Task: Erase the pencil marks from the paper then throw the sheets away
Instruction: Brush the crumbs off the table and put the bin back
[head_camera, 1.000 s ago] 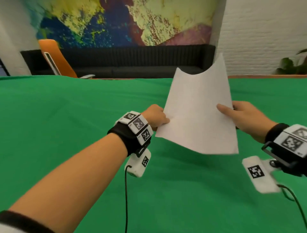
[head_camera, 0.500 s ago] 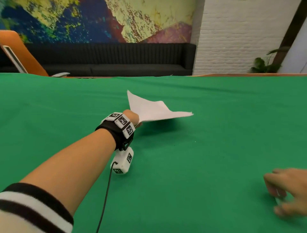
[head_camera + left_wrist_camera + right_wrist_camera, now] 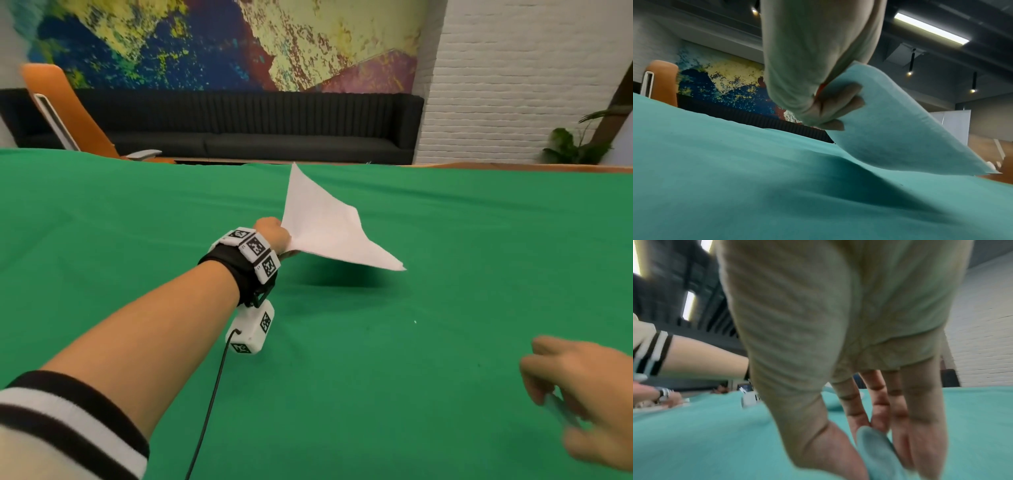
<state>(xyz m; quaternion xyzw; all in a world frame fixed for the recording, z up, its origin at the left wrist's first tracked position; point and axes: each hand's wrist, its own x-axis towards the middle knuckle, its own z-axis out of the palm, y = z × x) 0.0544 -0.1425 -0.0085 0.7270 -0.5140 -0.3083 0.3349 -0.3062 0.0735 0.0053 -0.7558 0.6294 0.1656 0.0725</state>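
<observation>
A white sheet of paper [image 3: 325, 233] hangs above the green table, tilted, its far corner pointing up. My left hand [image 3: 274, 236] grips its near-left corner, and the left wrist view shows those fingers [image 3: 838, 104] curled under the paper [image 3: 900, 129]. At the lower right my right hand [image 3: 561, 407] is down at the cloth, blurred. Its thumb and fingers pinch a small pale eraser [image 3: 558, 411]. In the right wrist view the eraser [image 3: 877, 451] sits between the thumb and the fingers [image 3: 920, 443]. I see no pencil marks on the sheet.
A green cloth [image 3: 376, 377] covers the whole table. Beyond its far edge stand an orange chair [image 3: 65, 109], a black sofa [image 3: 257, 126], a white brick wall and a plant [image 3: 575, 144]. Another person's hand [image 3: 668, 399] shows at the table's far side.
My right hand let go of the sheet and dropped to the lower right, onto the eraser. The left hand alone lowered the sheet from upright to a tilt.
</observation>
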